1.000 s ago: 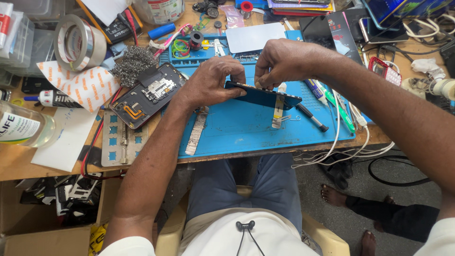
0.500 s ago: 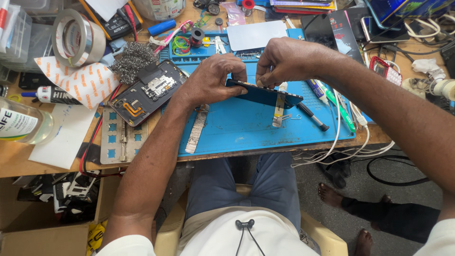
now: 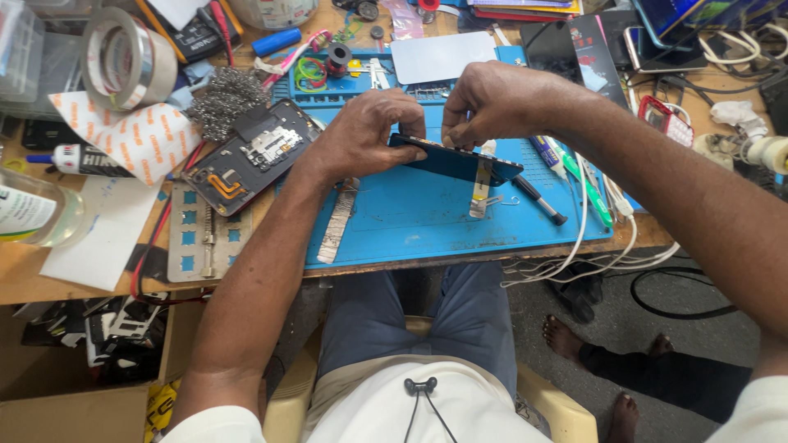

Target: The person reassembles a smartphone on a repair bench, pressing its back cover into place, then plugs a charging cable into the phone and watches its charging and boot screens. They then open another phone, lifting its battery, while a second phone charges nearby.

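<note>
A dark phone (image 3: 460, 162) is held just above a blue work mat (image 3: 427, 221) on a wooden bench. My left hand (image 3: 365, 135) grips the phone's left end, fingers curled over its top edge. My right hand (image 3: 492, 102) pinches the same top edge from the far side, fingertips close to the left hand's. The phone lies nearly flat, its right end pointing right. What the fingertips hold between them is hidden.
An opened phone body (image 3: 250, 156) lies left of the mat beside steel wool (image 3: 226, 98). A tape roll (image 3: 127, 57), a glue tube (image 3: 82, 160), a bottle (image 3: 33, 213), a metal stencil (image 3: 205, 238), screwdrivers (image 3: 538, 197) and white cables (image 3: 591, 254) surround the mat. Another person's bare feet (image 3: 566, 340) are below.
Both hands stay on the phone; the fingers shifted slightly along its top edge. The view has tilted a little.
</note>
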A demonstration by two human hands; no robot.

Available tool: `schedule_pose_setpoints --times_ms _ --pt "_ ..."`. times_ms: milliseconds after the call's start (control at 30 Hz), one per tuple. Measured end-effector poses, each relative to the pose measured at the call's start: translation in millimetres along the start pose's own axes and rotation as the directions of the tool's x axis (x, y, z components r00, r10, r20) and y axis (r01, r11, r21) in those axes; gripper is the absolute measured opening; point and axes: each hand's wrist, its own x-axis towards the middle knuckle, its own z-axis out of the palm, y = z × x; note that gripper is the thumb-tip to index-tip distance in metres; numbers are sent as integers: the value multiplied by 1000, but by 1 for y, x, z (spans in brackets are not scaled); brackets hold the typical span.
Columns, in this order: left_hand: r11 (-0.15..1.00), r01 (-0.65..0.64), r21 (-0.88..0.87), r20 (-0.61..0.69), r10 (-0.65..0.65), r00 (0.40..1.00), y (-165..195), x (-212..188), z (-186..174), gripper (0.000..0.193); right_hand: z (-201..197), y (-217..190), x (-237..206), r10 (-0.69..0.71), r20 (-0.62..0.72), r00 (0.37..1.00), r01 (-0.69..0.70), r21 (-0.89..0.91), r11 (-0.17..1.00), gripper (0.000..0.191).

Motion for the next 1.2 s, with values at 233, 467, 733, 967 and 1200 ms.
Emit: schedule_pose_setpoints --times_ms 233,467,733,967,1200 --pt "999 -30 38 28 29 999 -6 -1 2 24 2 5 -3 -14 -42 999 14 16 1000 19" --pt "999 -38 11 -2 38 999 -4 0 0 26 0 3 -1 -61 -25 998 63 48 997 18" --pt "998 56 23 13 -56 998 1 0 0 23 1 4 1 -18 -6 1000 18 10 1000 18" --pt "997 72 -8 16 -72 997 13 0 -3 22 4 5 -1 -18 -9 1000 18 22 1000 20" --pt "1000 -5 -17 -44 5 999 21 2 -6 25 15 14 -51 -156 -315 936 157 -22 987 35"
